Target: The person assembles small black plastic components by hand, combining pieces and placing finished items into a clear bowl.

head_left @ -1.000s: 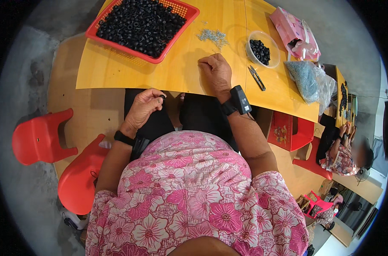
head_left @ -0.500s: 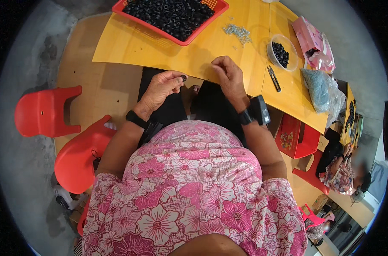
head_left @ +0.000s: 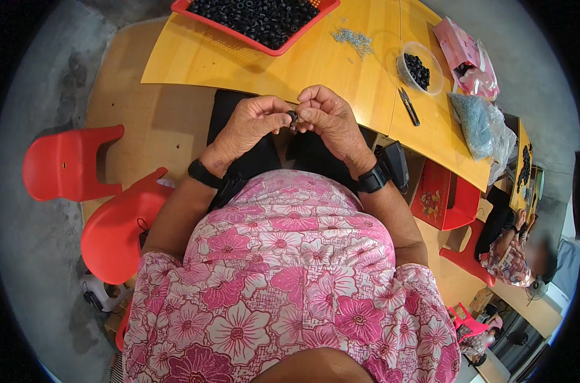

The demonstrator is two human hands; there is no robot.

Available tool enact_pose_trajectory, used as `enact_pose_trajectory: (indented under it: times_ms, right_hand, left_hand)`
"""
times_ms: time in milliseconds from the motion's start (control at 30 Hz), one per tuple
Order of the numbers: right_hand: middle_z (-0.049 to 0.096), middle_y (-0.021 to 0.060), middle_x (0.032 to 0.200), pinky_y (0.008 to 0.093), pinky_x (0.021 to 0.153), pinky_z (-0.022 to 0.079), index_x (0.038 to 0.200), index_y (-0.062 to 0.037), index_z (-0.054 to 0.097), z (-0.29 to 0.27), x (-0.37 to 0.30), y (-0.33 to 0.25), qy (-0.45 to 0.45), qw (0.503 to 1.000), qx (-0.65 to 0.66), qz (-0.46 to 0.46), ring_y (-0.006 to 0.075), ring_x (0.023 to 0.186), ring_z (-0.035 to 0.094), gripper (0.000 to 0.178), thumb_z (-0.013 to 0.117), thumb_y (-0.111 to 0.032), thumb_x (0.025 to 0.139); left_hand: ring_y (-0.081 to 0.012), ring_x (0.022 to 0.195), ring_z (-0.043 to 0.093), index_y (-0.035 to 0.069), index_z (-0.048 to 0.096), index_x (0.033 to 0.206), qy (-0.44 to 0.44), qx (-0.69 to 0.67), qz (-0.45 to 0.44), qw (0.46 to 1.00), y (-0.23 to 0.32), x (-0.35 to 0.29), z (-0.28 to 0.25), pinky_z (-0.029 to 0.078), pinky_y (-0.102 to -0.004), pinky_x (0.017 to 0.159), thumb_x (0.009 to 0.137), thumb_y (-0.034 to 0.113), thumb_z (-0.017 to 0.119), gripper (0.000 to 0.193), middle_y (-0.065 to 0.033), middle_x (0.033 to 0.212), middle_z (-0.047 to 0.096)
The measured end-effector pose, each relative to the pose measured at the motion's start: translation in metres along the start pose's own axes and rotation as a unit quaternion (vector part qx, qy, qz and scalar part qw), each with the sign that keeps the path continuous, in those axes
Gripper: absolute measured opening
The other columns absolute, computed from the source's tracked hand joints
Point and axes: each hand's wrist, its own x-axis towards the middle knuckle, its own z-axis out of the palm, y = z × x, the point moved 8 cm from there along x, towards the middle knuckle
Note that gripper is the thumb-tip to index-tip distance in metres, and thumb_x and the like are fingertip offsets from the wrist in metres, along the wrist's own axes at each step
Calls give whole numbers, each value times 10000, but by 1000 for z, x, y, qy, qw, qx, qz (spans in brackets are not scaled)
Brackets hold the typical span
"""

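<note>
Black piece in hand, plenty left

Basket (head_left: 239,37), 11 o'clock: heaped, apparently undone. My left hand (head_left: 248,124) pinches the black piece (head_left: 292,116), dial centre. My right hand (head_left: 334,124): fingertips bunched beside it, hold unclear. Metal bits (head_left: 355,42), 1; tub (head_left: 436,75), 2: part-filled.

From afar, I see a small round black piece (head_left: 292,116), a yellow wood-grained table (head_left: 239,71), a red lattice plastic basket (head_left: 264,48), small silvery bits (head_left: 355,42), red plastic chairs (head_left: 47,169), and a cloth shirt (head_left: 239,329) patterned with pink and white flowers.
</note>
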Motion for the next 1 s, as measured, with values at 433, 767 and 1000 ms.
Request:
enact_pose_trajectory:
  times_ms: [433, 767, 1000]
  right_hand:
    - [601, 18, 826, 195, 601, 456, 1003, -42, 545, 6, -4, -1, 16, 1000, -7, 8, 82, 683, 562, 207, 656, -111, 843]
    - [537, -11, 735, 201, 611, 422, 982, -26, 575, -9, 6, -11, 67, 998, -4, -7, 76, 621, 481, 234, 536, -250, 928]
    - [630, 10, 818, 204, 614, 435, 956, -2, 663, -35, 54, -82, 142, 932, -306, -130, 66, 689, 541, 152, 579, -77, 853]
  left_hand:
    - [-46, 666, 499, 28, 628, 910, -24, 23, 11, 999, 6, 0, 11, 416, -182, 615, 852, 203, 655, 187, 23, 771, 577]
    - [-43, 665, 511, 45, 609, 973, -8, -156, -24, 987, -29, 9, -9, 416, -173, 616, 893, 173, 592, 152, 28, 804, 568]
    - [-57, 683, 536, 52, 600, 986, 1, -256, -49, 965, -69, 6, -36, 449, -187, 648, 878, 171, 622, 162, 15, 803, 579]
